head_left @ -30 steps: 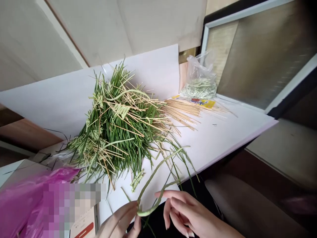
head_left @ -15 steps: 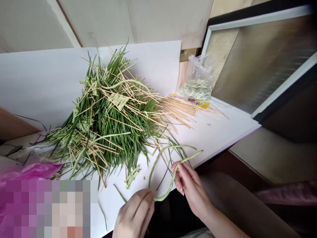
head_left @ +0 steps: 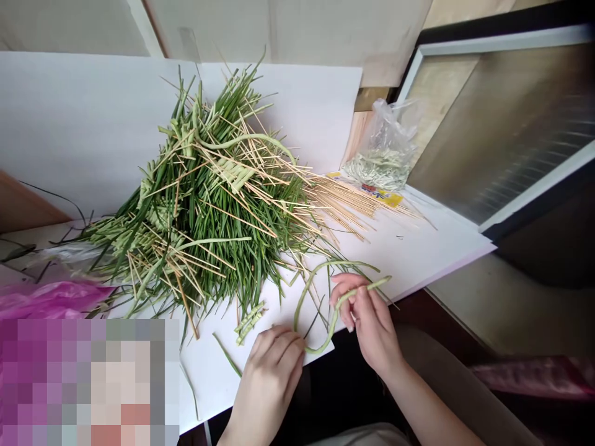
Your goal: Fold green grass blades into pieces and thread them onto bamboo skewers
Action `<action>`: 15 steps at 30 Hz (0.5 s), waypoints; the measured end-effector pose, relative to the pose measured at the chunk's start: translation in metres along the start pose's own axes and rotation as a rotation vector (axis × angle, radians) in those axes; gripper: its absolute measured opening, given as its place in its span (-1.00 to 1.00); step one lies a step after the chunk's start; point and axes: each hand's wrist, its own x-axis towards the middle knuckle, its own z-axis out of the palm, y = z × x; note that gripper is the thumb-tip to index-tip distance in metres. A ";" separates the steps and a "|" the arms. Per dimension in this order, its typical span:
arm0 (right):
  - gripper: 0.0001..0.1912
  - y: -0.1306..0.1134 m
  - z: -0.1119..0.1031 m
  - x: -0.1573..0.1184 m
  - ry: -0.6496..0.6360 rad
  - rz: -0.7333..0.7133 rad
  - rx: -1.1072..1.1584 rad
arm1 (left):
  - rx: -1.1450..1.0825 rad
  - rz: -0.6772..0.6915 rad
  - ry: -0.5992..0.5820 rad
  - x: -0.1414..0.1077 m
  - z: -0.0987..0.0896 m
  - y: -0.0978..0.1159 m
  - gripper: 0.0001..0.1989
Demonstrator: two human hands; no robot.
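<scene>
My left hand [head_left: 277,365] is closed around long green beans near the table's front edge; the fingertips are hidden behind the knuckles. One green strand, a long bean [head_left: 333,323], curves out of it to my right hand [head_left: 369,319], which pinches it near its free end. A second strand [head_left: 304,288] arcs up from my left hand and over to the right. Whether both are one folded bean cannot be seen. Just left of my hands lies a small skewered piece of folded bean [head_left: 250,323] on the white table [head_left: 216,378].
Behind my hands rises a big heap of green chive-like stalks [head_left: 232,241] mixed with folded beans on sticks. Bamboo skewers [head_left: 341,204] fan out to its right. A clear bag [head_left: 385,148] of pale strands stands farther back. Pink plastic [head_left: 56,298] lies at left.
Both hands have shifted slightly up and right in view, still holding the bean. The camera view has also moved a little. The heap looks the same.
</scene>
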 end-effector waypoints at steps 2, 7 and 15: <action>-0.65 -0.010 0.004 0.006 -0.160 -0.204 -0.300 | 0.004 -0.011 -0.031 0.002 -0.010 -0.003 -0.80; -0.89 -0.029 0.027 0.020 -0.473 -0.449 -0.853 | -0.045 -0.182 -0.086 -0.007 -0.061 -0.023 -0.60; -0.76 -0.030 0.057 0.016 -0.611 -0.561 -0.980 | -0.196 -0.360 0.060 -0.019 -0.097 -0.015 -0.73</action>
